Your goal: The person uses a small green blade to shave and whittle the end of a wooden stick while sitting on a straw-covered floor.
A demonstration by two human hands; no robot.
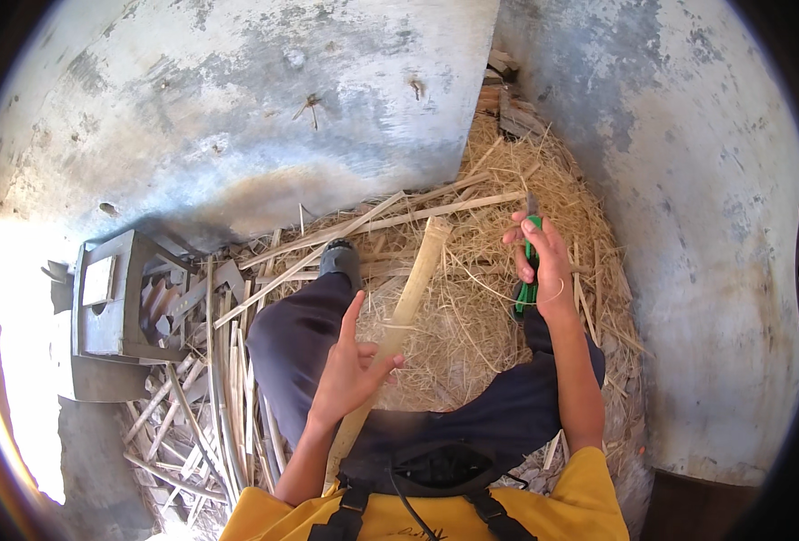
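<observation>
A pale split bamboo piece (419,275) slants up between my knees, its lower end near my waist. My left hand (352,371) is at its middle, thumb and lower fingers around it, index finger stretched upward. To the right, my right hand (548,261) grips a green-handled tool (527,290) with a short dark tip pointing away from me; its exact kind is hard to make out. A thin pale strand (480,286) curves from near the bamboo's upper end toward my right wrist.
Straw-like shavings (453,352) cover the ground between my legs. Long bamboo strips (237,397) lie in a heap at the left, near a dark wooden box (111,298). Weathered walls (237,108) stand ahead and at the right. My shoe (339,260) rests beside crossed strips.
</observation>
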